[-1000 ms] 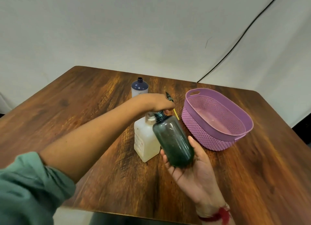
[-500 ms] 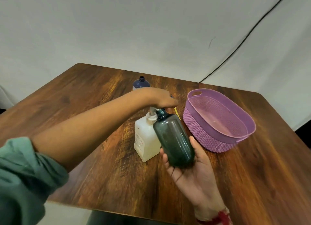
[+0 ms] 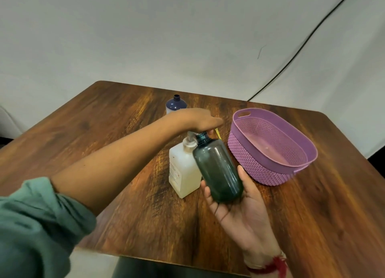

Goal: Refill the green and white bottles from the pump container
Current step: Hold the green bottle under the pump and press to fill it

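My left hand (image 3: pixel 198 119) reaches across the middle of the frame and lies palm-down on the pump head of the pump container (image 3: pixel 183 171); its grip is closed over the head, which is hidden under my fingers. The container is a pale, squarish jug standing upright on the desk (image 3: pixel 125 194) at centre frame.

My right hand (image 3: pixel 239 207) is at lower centre right, palm up, cradling the green bottle (image 3: pixel 217 169). Its grip is loosely closed around the lower body, thumb on the right side, fingertips showing on the left. The bottle is dark, see-through, uncapped and tilted, its open neck up and to the left, just under my left hand and right beside the pump's collar. It overlaps the jug's right edge; I cannot tell whether they touch.

The white bottle (image 3: pixel 176 106), with a dark blue top and open neck, stands upright at upper centre, behind my left wrist. A purple basket (image 3: pixel 270 169) sits at right of the frame, near the green bottle but apart from it.
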